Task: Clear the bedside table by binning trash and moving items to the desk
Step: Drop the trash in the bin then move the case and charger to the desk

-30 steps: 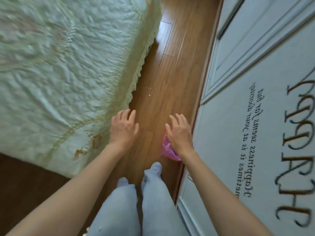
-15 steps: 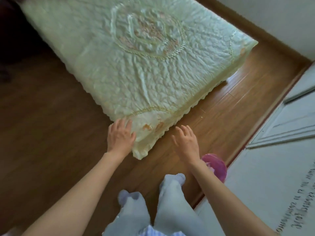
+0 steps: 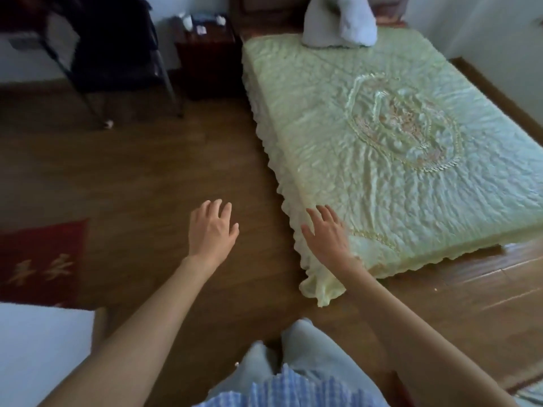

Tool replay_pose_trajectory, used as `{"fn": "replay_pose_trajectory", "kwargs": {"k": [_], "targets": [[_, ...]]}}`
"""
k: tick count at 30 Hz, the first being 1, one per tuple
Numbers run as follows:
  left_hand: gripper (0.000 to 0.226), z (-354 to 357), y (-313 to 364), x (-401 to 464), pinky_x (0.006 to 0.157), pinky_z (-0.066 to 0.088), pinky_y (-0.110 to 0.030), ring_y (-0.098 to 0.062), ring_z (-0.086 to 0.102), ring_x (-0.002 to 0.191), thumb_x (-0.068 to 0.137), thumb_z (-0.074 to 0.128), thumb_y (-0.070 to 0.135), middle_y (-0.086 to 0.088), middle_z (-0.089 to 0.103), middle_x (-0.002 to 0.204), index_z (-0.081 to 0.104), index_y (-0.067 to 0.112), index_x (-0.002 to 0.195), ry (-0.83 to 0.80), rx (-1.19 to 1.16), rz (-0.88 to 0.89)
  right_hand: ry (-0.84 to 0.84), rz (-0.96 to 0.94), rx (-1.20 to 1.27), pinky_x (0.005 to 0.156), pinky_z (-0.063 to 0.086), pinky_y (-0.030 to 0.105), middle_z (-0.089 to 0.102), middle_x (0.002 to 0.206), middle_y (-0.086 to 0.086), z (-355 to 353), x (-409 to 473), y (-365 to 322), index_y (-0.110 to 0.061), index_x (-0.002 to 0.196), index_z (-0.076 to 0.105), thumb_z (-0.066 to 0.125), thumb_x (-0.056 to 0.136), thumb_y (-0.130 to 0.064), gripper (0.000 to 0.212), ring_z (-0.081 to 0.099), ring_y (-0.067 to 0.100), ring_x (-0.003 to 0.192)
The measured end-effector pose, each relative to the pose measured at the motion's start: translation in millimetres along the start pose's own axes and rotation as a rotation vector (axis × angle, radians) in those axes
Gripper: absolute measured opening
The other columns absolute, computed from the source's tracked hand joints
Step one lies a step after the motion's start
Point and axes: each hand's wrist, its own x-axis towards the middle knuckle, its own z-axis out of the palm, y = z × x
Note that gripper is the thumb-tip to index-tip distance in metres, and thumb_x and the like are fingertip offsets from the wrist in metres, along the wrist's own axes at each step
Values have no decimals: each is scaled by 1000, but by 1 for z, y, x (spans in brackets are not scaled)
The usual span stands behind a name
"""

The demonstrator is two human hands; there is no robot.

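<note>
both hands empty, bench far off

left hand [image 3: 212, 227] and right hand [image 3: 326, 234] hang spread, each grip holding nothing. the right one overlaps the bed [image 3: 382, 136] corner. bedside bench [image 3: 205, 51] stands beyond, small items on top, blurred.

Bedside table [image 3: 205, 45] stands left of the bed's [image 3: 382, 136] head; rug [image 3: 41, 259] far left.

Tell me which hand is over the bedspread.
The right hand: it overlaps the near corner of the pale green bedspread, while the left hand hangs over bare wooden floor. Both are open and empty.
</note>
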Motion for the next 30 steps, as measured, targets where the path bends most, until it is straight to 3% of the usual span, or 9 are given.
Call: {"fn": "replay_pose_trajectory", "kwargs": {"k": [9, 30], "targets": [[47, -30, -91, 67, 94, 41, -48, -35, 49, 118, 88, 59, 34, -16, 56, 127, 55, 6, 126, 86, 34, -162, 44, -206, -24, 115, 26, 43, 35, 150, 9, -14, 136, -89, -15, 141, 41, 40, 97, -41, 51, 23, 26, 143], [50, -79, -192, 440, 103, 36, -44, -30, 41, 128, 93, 49, 38, -14, 47, 138, 45, 11, 135, 128, 57, -218, 125, -360, 1, 114, 29, 44, 42, 146, 11, -82, 521, -188, -11, 138, 45, 43, 97, -39, 50, 29, 26, 140]]}}
